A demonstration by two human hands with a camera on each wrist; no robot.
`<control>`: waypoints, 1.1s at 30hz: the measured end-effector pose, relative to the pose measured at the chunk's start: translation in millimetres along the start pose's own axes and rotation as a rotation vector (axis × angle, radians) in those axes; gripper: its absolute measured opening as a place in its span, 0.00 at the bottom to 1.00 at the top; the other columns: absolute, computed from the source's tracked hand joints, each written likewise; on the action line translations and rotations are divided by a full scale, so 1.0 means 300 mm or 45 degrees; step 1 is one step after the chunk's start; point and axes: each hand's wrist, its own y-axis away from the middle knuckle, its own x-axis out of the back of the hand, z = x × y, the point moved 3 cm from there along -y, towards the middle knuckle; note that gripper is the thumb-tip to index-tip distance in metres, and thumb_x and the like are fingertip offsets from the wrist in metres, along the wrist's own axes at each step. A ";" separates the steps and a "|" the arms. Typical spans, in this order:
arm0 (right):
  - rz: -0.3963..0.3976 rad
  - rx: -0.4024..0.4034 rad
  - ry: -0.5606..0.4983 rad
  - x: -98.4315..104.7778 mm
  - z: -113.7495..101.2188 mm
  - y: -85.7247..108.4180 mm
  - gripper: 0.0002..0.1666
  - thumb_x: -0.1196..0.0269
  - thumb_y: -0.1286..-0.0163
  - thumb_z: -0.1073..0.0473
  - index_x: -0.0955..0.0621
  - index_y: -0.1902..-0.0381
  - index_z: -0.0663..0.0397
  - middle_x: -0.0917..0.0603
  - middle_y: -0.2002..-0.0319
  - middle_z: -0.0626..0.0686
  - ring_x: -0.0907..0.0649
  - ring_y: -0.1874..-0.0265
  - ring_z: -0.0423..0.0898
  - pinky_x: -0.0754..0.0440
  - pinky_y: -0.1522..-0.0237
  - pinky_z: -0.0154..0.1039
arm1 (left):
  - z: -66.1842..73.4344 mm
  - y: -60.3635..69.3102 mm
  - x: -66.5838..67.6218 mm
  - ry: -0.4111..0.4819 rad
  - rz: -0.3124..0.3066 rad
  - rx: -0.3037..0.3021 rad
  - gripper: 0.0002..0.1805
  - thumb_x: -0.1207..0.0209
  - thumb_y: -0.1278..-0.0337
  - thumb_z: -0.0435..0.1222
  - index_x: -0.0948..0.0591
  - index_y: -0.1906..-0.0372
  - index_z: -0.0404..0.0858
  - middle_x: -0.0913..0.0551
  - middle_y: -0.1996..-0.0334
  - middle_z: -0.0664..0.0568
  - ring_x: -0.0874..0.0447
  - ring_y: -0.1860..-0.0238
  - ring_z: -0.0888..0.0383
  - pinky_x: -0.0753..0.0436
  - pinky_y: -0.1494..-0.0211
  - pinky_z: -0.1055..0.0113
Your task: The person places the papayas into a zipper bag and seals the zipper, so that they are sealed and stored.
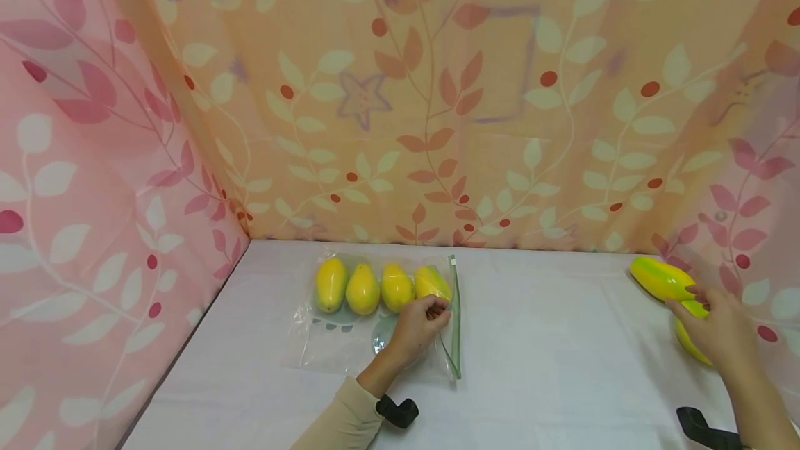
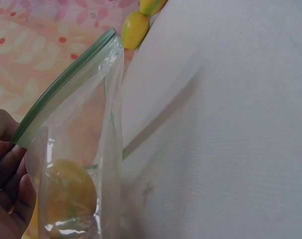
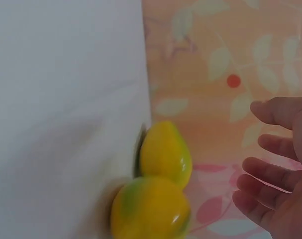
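A clear zip bag (image 1: 337, 349) with a green zip edge (image 2: 66, 82) lies on the table, holding several yellow-green mangoes (image 1: 362, 289) in a row along its far side. My left hand (image 1: 415, 330) pinches the bag at its mouth, and in the left wrist view the film stands raised, with a mango (image 2: 68, 191) showing through it. At the far right, two loose mangoes lie close together, one farther back (image 1: 662, 278) and one nearer (image 1: 687, 339). Over them is my right hand (image 1: 719, 325), its fingers spread and holding nothing; it partly hides the nearer mango.
A white cloth covers the table (image 1: 550, 339). Patterned curtains hang behind (image 1: 437, 89), at the left (image 1: 75, 193) and at the right (image 1: 762, 193). The loose mangoes lie near the right curtain. A black strap piece (image 1: 396, 412) sits at the left wrist.
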 end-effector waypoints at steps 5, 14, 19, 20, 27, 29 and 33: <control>-0.028 -0.108 0.133 -0.016 0.061 0.002 0.40 0.43 0.30 0.48 0.38 0.36 0.77 0.41 0.39 0.80 0.43 0.39 0.76 0.48 0.36 0.75 | 0.002 0.003 0.003 0.002 -0.007 -0.004 0.07 0.38 0.41 0.34 0.15 0.60 0.36 0.17 0.69 0.53 0.25 0.69 0.67 0.21 0.63 0.77; -0.210 -0.322 0.304 -0.046 0.158 0.017 0.57 0.34 0.39 0.46 0.50 0.30 0.77 0.48 0.42 0.82 0.41 0.49 0.74 0.39 0.38 0.72 | 0.001 0.005 0.002 -0.003 -0.017 0.001 0.07 0.38 0.41 0.34 0.15 0.59 0.37 0.17 0.69 0.54 0.25 0.69 0.67 0.21 0.62 0.77; -0.251 -0.395 0.253 -0.069 0.190 0.016 0.56 0.32 0.40 0.46 0.47 0.32 0.77 0.47 0.42 0.81 0.39 0.50 0.73 0.39 0.38 0.72 | 0.001 0.007 0.002 -0.004 -0.019 -0.004 0.07 0.38 0.40 0.35 0.15 0.59 0.38 0.17 0.69 0.54 0.25 0.68 0.67 0.21 0.61 0.77; -0.253 -0.396 0.240 -0.072 0.197 0.014 0.56 0.32 0.41 0.46 0.47 0.31 0.77 0.47 0.42 0.81 0.39 0.51 0.73 0.39 0.38 0.72 | 0.001 0.007 0.002 -0.002 -0.019 -0.005 0.07 0.38 0.40 0.35 0.15 0.59 0.37 0.17 0.69 0.54 0.25 0.68 0.67 0.21 0.62 0.77; -0.275 -0.386 0.206 -0.078 0.196 0.019 0.56 0.32 0.40 0.48 0.48 0.32 0.76 0.46 0.44 0.80 0.38 0.51 0.73 0.40 0.37 0.72 | -0.001 0.008 -0.001 -0.003 -0.025 -0.005 0.07 0.38 0.40 0.35 0.15 0.59 0.37 0.17 0.69 0.53 0.25 0.69 0.67 0.21 0.62 0.77; -0.274 -0.399 0.204 -0.082 0.201 0.014 0.56 0.32 0.40 0.48 0.49 0.32 0.76 0.46 0.44 0.80 0.39 0.51 0.72 0.41 0.37 0.72 | -0.004 0.006 -0.002 -0.002 -0.023 -0.005 0.07 0.38 0.40 0.35 0.15 0.59 0.37 0.17 0.69 0.53 0.25 0.69 0.67 0.21 0.62 0.77; -0.308 -0.436 0.213 -0.096 0.217 0.004 0.58 0.32 0.40 0.46 0.51 0.30 0.75 0.47 0.44 0.81 0.39 0.50 0.73 0.40 0.38 0.73 | -0.004 0.005 -0.002 -0.002 -0.021 0.000 0.07 0.38 0.41 0.34 0.15 0.60 0.37 0.17 0.69 0.53 0.25 0.69 0.67 0.21 0.62 0.77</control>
